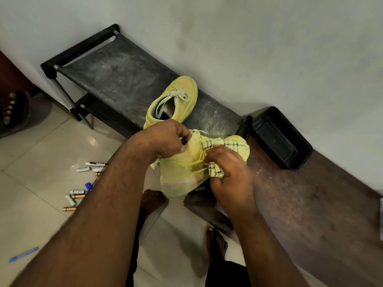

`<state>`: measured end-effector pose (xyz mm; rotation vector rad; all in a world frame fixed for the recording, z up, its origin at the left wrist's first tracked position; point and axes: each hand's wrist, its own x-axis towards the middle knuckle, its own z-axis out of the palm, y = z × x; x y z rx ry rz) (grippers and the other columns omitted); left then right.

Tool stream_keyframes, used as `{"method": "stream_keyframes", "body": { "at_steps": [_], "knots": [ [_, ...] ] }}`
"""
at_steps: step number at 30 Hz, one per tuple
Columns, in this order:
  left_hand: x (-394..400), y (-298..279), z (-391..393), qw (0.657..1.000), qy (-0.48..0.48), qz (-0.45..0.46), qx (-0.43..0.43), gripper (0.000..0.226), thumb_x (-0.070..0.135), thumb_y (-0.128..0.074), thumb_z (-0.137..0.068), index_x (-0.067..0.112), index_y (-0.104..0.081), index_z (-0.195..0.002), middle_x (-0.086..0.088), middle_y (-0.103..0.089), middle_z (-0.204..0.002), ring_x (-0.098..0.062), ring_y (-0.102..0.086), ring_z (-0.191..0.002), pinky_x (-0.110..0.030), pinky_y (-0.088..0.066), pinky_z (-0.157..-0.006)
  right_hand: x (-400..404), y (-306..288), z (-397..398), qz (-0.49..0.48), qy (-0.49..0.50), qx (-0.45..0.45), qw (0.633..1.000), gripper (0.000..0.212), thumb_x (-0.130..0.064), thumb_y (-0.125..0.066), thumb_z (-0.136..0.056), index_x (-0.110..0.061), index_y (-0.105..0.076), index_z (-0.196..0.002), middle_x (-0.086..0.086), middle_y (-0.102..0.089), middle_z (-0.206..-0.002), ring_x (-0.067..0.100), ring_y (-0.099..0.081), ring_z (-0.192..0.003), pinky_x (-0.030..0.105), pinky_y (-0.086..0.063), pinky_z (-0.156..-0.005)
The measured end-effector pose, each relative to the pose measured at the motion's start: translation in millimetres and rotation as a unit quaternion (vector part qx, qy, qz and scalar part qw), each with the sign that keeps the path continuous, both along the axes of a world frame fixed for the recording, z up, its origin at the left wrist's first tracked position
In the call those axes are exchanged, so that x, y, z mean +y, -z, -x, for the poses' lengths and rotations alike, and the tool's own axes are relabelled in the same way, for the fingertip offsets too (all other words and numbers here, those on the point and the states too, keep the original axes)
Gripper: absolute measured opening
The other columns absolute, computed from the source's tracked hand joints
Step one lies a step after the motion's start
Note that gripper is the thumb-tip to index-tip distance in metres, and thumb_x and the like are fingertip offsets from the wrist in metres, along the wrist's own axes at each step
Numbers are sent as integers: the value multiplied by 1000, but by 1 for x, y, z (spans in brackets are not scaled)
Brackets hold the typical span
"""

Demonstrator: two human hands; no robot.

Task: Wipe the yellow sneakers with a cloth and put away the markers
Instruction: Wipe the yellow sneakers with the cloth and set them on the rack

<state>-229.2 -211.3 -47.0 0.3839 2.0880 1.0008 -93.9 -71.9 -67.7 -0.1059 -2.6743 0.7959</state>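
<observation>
Dusty black rack point(124, 79) sits along the wall with a brown bench point(300, 193) next to it, and a black tray point(281, 137) on the bench's far end. One yellow sneaker point(174, 100) rests on the rack. The other sneaker point(182, 172) is up in the air: left hand point(167, 139) grips it at the collar, fingers tucked inside the opening. Right hand point(230, 170) is bunched around a yellow checked cloth point(226, 146), pressing it onto the shoe's side. Markers point(83, 183) lie scattered on the floor tiles, down left, partly behind the left forearm.
</observation>
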Motion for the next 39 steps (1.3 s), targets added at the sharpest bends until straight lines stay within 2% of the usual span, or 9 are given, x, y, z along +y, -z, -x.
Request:
{"method": "stream_keyframes", "body": {
  "at_steps": [3, 7, 12, 17, 20, 23, 29, 33, 39],
  "knots": [
    [0, 1, 1, 1000, 1, 0, 1, 21, -1, -62, -87, 17, -71, -94, 18, -56, -78, -7, -56, -80, -19, -43, -65, 4, 3, 0, -20, -30, 3, 999, 44, -9, -42, -64, -8, -73, -96, 2, -71, -100, 19, -62, -104, 39, -47, -98],
    [2, 2, -2, 1000, -5, -6, -5, 25, 1, -64, -86, 26, -70, -82, 13, -64, -82, -15, -63, -92, -29, -53, -85, 23, 4, 3, -67, 96, -25, 993, 42, -6, -51, -59, -18, -73, -93, -7, -71, -97, 23, -59, -101, 52, -46, -87],
    [1, 1, 0, 1000, -8, 2, 7, 27, -2, -62, -87, 25, -66, -81, 15, -57, -79, -8, -55, -81, -18, -42, -64, -2, 1, -3, -68, -35, 10, 997, 38, -13, -46, -64, -15, -73, -90, -7, -71, -96, 19, -57, -102, 36, -39, -89],
    [2, 2, -3, 1000, -25, -12, -1, 33, -2, -63, -86, 29, -64, -75, 15, -55, -75, -7, -53, -77, -22, -42, -73, 24, 4, 2, -62, 124, -27, 990, 38, -8, -52, -63, -23, -73, -91, -12, -71, -96, 20, -54, -97, 45, -41, -84],
    [2, 2, -2, 1000, -22, -6, 8, 28, -2, -62, -86, 25, -66, -80, 15, -56, -77, -9, -55, -80, -21, -43, -72, 4, 2, 1, -40, 56, -10, 998, 41, -11, -45, -64, -18, -73, -92, -9, -71, -97, 19, -56, -94, 40, -46, -82],
    [1, 4, 0, 1000, -21, -3, 11, 29, -1, -62, -86, 27, -66, -78, 12, -58, -79, -9, -56, -80, -21, -43, -69, -13, 2, -2, -46, -17, -4, 999, 44, -9, -44, -66, -14, -73, -99, -7, -71, -104, 19, -58, -98, 31, -44, -87],
    [3, 2, -3, 1000, -18, -16, -2, 19, 1, -64, -86, 18, -71, -85, 9, -62, -78, -13, -59, -84, -25, -47, -77, -6, -1, 1, -1, 127, -55, 990, 61, 11, -63, -60, -14, -68, -115, -2, -66, -118, 8, -51, -114, 34, -44, -102],
    [0, 1, -1, 1000, -2, -8, -3, 19, 0, -60, -86, 14, -74, -87, -5, -71, -83, -25, -66, -82, -37, -57, -77, -36, 0, -13, -12, 26, -47, 998, 59, -10, -47, -73, -11, -56, -131, 4, -59, -132, 14, -48, -127, 32, -34, -107],
    [6, 0, -5, 999, 11, -16, -29, 12, 10, -62, -88, 19, -71, -85, -15, -72, -89, -39, -68, -89, -58, -54, -82, -10, 4, 4, 108, 153, -106, 977, 60, -11, -57, -81, -11, -47, -139, 4, -44, -146, 16, -34, -139, 34, -26, -116]
  ]
}}
